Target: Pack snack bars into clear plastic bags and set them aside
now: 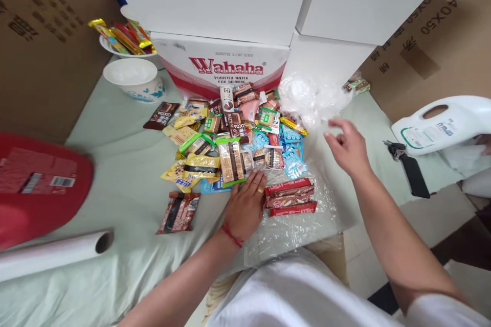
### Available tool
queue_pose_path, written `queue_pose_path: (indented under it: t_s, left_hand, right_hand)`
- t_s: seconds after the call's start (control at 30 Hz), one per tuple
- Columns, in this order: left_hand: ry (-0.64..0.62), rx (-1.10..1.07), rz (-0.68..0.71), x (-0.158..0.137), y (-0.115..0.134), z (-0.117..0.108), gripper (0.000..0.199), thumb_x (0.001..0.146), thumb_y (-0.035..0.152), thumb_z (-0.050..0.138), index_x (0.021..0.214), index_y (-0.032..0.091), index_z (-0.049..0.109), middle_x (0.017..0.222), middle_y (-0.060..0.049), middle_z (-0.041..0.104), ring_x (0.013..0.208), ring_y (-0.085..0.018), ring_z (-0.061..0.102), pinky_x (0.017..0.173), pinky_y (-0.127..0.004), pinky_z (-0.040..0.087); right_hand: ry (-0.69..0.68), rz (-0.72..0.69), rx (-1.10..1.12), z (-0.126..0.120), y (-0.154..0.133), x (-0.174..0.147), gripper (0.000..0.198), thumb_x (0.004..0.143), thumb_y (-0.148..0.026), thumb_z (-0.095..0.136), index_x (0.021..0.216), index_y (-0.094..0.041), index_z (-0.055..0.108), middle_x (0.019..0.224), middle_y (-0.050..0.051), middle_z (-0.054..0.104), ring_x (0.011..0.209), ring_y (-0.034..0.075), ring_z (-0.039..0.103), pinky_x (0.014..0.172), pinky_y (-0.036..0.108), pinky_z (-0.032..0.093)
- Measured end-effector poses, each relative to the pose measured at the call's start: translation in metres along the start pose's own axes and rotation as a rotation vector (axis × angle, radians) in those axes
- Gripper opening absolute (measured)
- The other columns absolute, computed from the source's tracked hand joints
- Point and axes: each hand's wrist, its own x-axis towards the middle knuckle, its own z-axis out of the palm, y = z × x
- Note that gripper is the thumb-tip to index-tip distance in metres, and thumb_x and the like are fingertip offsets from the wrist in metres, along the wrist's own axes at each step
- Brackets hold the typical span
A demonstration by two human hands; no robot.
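Note:
My left hand [245, 204], with a ring and a red string bracelet, lies flat with fingers stretched at the front of a heap of wrapped snacks [230, 127]. Its fingertips reach a clear-wrapped cracker bar with green ends [230, 161]. Just right of that hand, several red-wrapped bars [290, 200] lie side by side on a clear plastic bag [297, 235]. My right hand [347, 145] is raised to the right of the heap, thumb and forefinger apart, holding nothing. A brown-wrapped snack [178, 213] lies apart at the front left.
Behind the heap stands a Wahaha carton [226, 64], with crumpled clear plastic [310, 97] beside it. White paper tubs [134, 79] are at the back left. A red container [42, 189] and a white roll [57, 255] lie left; a white jug [445, 125] and keys [410, 168] right.

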Motion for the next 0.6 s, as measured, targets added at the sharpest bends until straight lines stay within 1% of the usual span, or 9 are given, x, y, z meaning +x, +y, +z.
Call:
queue_pose_path:
  t_s: [0.03,0.07,0.1,0.17,0.23,0.33,0.43,0.5,0.6]
  left_hand:
    - [0.006,-0.008,-0.005,0.0,0.0,0.0,0.06,0.099,0.016,0.043,0.159,0.017,0.042,0.166,-0.012,0.04,0.155,-0.027,0.037,0.113,-0.049,0.042]
    - [0.015,-0.021,-0.011,0.0,-0.001,0.001,0.06,0.099,0.014,0.042,0.158,0.016,0.042,0.166,-0.013,0.04,0.154,-0.027,0.038,0.113,-0.048,0.042]
    - [0.029,-0.04,-0.014,0.0,-0.002,0.001,0.059,0.099,0.013,0.041,0.158,0.015,0.042,0.166,-0.013,0.04,0.154,-0.026,0.039,0.113,-0.048,0.043]
    - [0.082,-0.1,-0.019,0.0,-0.004,0.002,0.056,0.1,0.012,0.039,0.155,0.015,0.044,0.164,-0.014,0.043,0.152,-0.025,0.041,0.114,-0.047,0.043]
    - [0.17,-0.191,-0.028,0.0,-0.007,0.002,0.049,0.102,0.015,0.038,0.15,0.015,0.049,0.161,-0.015,0.049,0.15,-0.024,0.044,0.117,-0.047,0.043]
    - [0.308,-0.333,-0.081,0.002,-0.013,0.003,0.038,0.104,0.02,0.039,0.137,0.015,0.057,0.154,-0.015,0.054,0.146,-0.022,0.049,0.12,-0.044,0.044]
    - [0.419,-0.401,-0.154,0.003,-0.016,0.003,0.03,0.102,0.02,0.045,0.127,0.016,0.061,0.148,-0.015,0.056,0.139,-0.023,0.055,0.117,-0.045,0.047]
    - [0.48,-0.394,-0.189,0.004,-0.016,0.002,0.027,0.1,0.021,0.049,0.123,0.016,0.062,0.142,-0.015,0.058,0.134,-0.024,0.058,0.114,-0.047,0.05]
    - [0.535,-0.313,-0.188,0.009,-0.009,-0.005,0.028,0.1,0.021,0.05,0.125,0.018,0.061,0.138,-0.015,0.06,0.13,-0.026,0.059,0.112,-0.048,0.051]
  right_hand:
    - [-0.049,0.085,0.061,-0.003,0.011,-0.02,0.039,0.094,-0.049,0.055,0.118,-0.022,0.071,0.104,0.008,0.075,0.065,0.019,0.06,0.07,0.035,0.052]
    - [-0.12,0.16,0.118,-0.005,0.023,-0.037,0.036,0.094,-0.05,0.055,0.105,-0.022,0.074,0.089,0.006,0.075,0.062,0.018,0.058,0.064,0.033,0.05]
    - [-0.159,0.214,0.16,-0.005,0.034,-0.051,0.034,0.093,-0.051,0.056,0.097,-0.022,0.074,0.081,0.004,0.073,0.061,0.018,0.057,0.061,0.031,0.047]
    - [-0.188,0.275,0.212,-0.001,0.05,-0.069,0.031,0.091,-0.05,0.059,0.091,-0.023,0.074,0.075,0.003,0.072,0.061,0.018,0.057,0.06,0.031,0.045]
    - [-0.164,0.265,0.222,0.006,0.056,-0.073,0.03,0.09,-0.049,0.06,0.094,-0.023,0.075,0.079,0.003,0.072,0.064,0.019,0.059,0.061,0.031,0.046]
    - [-0.173,0.133,0.189,0.017,0.048,-0.064,0.029,0.093,-0.045,0.058,0.102,-0.023,0.074,0.092,0.005,0.074,0.066,0.019,0.06,0.067,0.034,0.05]
    - [-0.27,-0.029,0.13,0.03,0.03,-0.051,0.034,0.095,-0.038,0.056,0.12,-0.021,0.07,0.117,0.01,0.071,0.066,0.017,0.059,0.072,0.035,0.052]
    - [-0.342,-0.076,0.061,0.038,0.022,-0.045,0.045,0.093,-0.034,0.058,0.135,-0.017,0.062,0.128,0.014,0.067,0.072,0.018,0.062,0.077,0.036,0.052]
    - [-0.431,-0.068,-0.057,0.049,0.019,-0.04,0.053,0.091,-0.031,0.064,0.141,-0.016,0.057,0.121,0.013,0.068,0.089,0.022,0.065,0.082,0.034,0.049]
